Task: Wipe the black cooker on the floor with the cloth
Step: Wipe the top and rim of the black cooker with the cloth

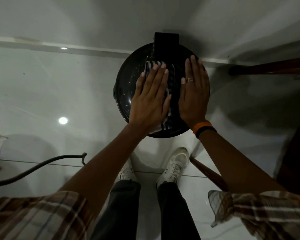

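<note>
my left hand (150, 97) is flat, pressing the striped cloth (164, 126) onto the round glossy black cooker (125, 84) lid; right hand (195, 94) flat beside it, both grips wide open, gripping nothing

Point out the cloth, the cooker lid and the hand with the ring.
cloth (164, 127): head view, on the striped end near the wrist.
cooker lid (126, 80): head view, on the bare glossy left part.
right hand (195, 94): head view, on the back of the hand, flat on the lid.
</note>
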